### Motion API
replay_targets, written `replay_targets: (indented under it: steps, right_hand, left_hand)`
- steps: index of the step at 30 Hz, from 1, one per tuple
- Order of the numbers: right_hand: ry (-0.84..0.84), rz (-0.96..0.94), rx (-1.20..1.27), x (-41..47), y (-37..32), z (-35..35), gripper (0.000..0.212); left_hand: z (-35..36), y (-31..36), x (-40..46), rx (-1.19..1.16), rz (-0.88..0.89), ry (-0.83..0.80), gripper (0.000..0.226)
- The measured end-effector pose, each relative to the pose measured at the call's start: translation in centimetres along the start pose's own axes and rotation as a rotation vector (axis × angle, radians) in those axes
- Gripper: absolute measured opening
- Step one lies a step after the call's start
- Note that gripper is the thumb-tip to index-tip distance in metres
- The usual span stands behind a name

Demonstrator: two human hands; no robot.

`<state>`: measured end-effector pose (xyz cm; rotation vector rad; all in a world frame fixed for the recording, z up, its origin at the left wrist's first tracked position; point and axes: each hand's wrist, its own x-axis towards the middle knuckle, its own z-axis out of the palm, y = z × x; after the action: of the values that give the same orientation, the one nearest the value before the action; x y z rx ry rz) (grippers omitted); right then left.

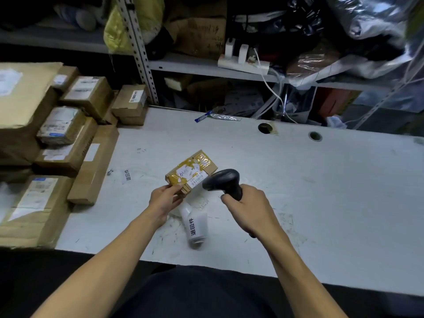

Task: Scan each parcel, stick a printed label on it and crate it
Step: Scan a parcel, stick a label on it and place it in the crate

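White worktop (298, 180) fronts grey metal shelving (142, 53) loaded with bags, cartons and a power strip (243, 63). All positions below are given relative to the small taped parcel (191, 172).

Current state:
- The parcel is a brown carton wrapped in yellow tape, raised slightly over the worktop with its barcode label (196, 181) facing up.
- The left hand (165, 200) grips the parcel's near-left corner, thumb on top and fingers curled beneath.
- The right hand (247, 207), just right of the parcel, has its fingers clamped round the handle of a black barcode scanner (221, 181). The scanner head sits close over the barcode label.
- A roll of printed labels (195, 226) lies on the worktop just nearer than the parcel.
- One loose printed label (127, 175) lies to the left of the parcel.
- Stacked cardboard parcels (68, 134) stand further left. No crate is visible.

Step in hand, as judged: scanning.

Recommended procedure:
1. Hold the parcel steady and tilt the label toward the scanner window.
2. Keep the thumb clear of the bars.
3. Glossy tape may cause glare, so angle the scanner slightly off perpendicular.
4. Draw the head back if the code does not register.
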<state>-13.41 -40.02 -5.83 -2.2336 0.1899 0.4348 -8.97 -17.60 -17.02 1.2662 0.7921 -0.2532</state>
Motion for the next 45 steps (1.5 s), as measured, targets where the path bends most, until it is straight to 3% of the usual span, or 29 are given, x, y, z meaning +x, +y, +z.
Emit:
replay_targets:
  steps: [4,8,13,15,18,20,22,24,25,28,29,31,34,36,40,45]
  right_hand:
    - [0.076,0.005,0.01,1.4,2.0,0.5,0.029]
    - [0.116,0.091,-0.082,3.0,5.3,2.1,0.023]
    - [0.113,0.248,-0.096,4.5,9.2,4.5,0.024]
    - [0.122,0.273,-0.126,4.8,9.9,5.0,0.024]
    - [0.136,0.29,-0.136,5.2,10.8,5.6,0.023]
    - [0.149,0.293,-0.1,5.4,11.0,6.0,0.021]
    - [0.164,0.335,-0.149,5.3,10.9,6.4,0.047]
    - [0.23,0.393,-0.196,4.6,10.4,6.7,0.081]
    - [0.293,0.378,-0.188,3.9,9.9,6.7,0.087]
    - [0.45,0.132,-0.083,2.1,9.1,7.3,0.064]
    - [0.416,0.048,-0.003,1.5,8.7,7.4,0.049]
    - [0.203,0.057,0.156,1.0,7.5,7.8,0.032]
    - [-0.141,0.285,0.453,1.3,6.0,9.2,0.054]
    - [-0.273,0.327,0.671,1.7,5.4,9.9,0.049]
    - [-0.317,0.306,1.032,1.4,3.6,10.0,0.028]
    - [-0.258,0.282,1.193,1.5,1.7,10.4,0.033]
  left_hand:
    - [0.6,0.2,1.3,0.121,0.039,0.015,0.037]
    - [1.1,0.7,1.6,0.413,0.223,-0.008,0.032]
    - [0.4,-1.7,-0.2,0.946,0.634,0.059,0.036]
    - [-0.6,-2.6,-1.3,1.057,0.784,-0.121,0.045]
    - [-1.8,-3.8,-2.0,1.387,0.858,-0.444,0.088]
    - [-2.2,-4.5,-1.6,1.518,0.825,-0.507,0.103]
    - [-2.4,-5.0,-1.0,1.569,0.834,-0.481,0.099]
    - [-2.4,-5.4,-0.9,1.586,0.859,-0.452,0.089]
    - [-2.4,-5.4,-0.9,1.57,0.853,-0.443,0.084]
    - [-2.4,-5.2,-1.3,1.467,0.825,-0.433,0.074]
    - [-2.4,-4.9,-1.5,1.421,0.812,-0.435,0.072]
    - [-2.2,-4.0,-2.1,1.335,0.814,-0.446,0.068]
    - [-2.3,-2.5,-3.3,1.214,0.853,-0.476,0.069]
    - [-2.6,-1.4,-4.2,1.164,0.817,-0.517,0.077]
    - [-3.7,0.2,-5.6,1.031,0.761,-0.468,0.089]
    - [-4.3,0.2,-7.3,0.852,1.052,-0.138,0.072]
